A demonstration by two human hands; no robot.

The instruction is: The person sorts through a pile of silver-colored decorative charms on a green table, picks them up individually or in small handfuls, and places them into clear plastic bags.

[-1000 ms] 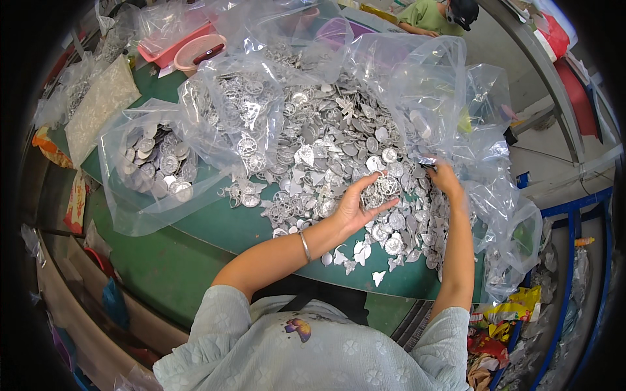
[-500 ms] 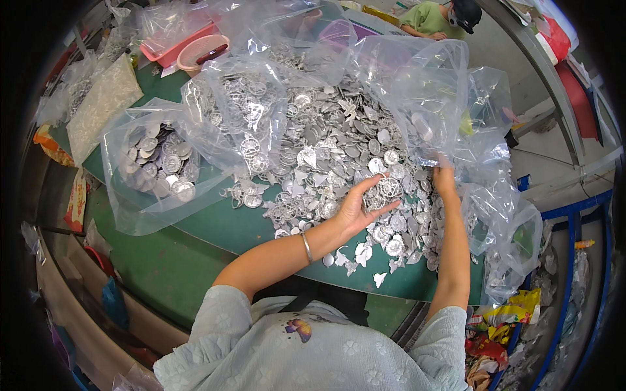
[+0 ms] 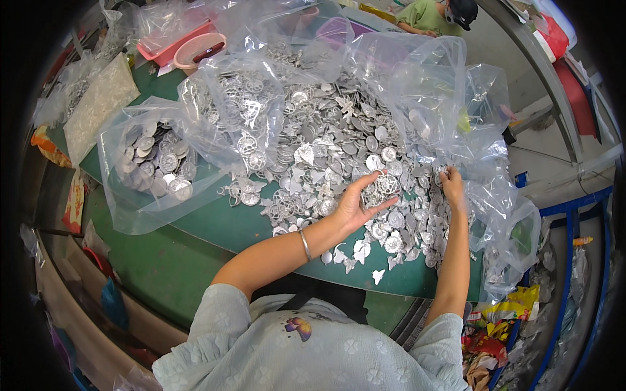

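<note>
A wide heap of silver metal charms (image 3: 326,146), mostly flat discs and leaf- or animal-like shapes, covers the middle of the green table (image 3: 208,218). My left hand (image 3: 351,210) is cupped palm-up over the near part of the heap. Several openwork metal charms (image 3: 381,189) lie bunched between its thumb and fingers. At the heap's right edge my right hand (image 3: 454,188) has thumb and fingertips pinched together beside the clear plastic bags. What sits in that pinch is too small to make out.
An opened clear bag (image 3: 117,199) of round silver pieces lies at left. Another clear bag (image 3: 225,98) of openwork pieces adjoins the heap. Behind stand a pink bowl (image 3: 189,55) and a red tray (image 3: 156,52). A person in green (image 3: 424,16) is at the far side.
My right hand has come slightly down and to the right, out from by the plastic to the heap's right edge. The left hand stays nearly in place with its charms.
</note>
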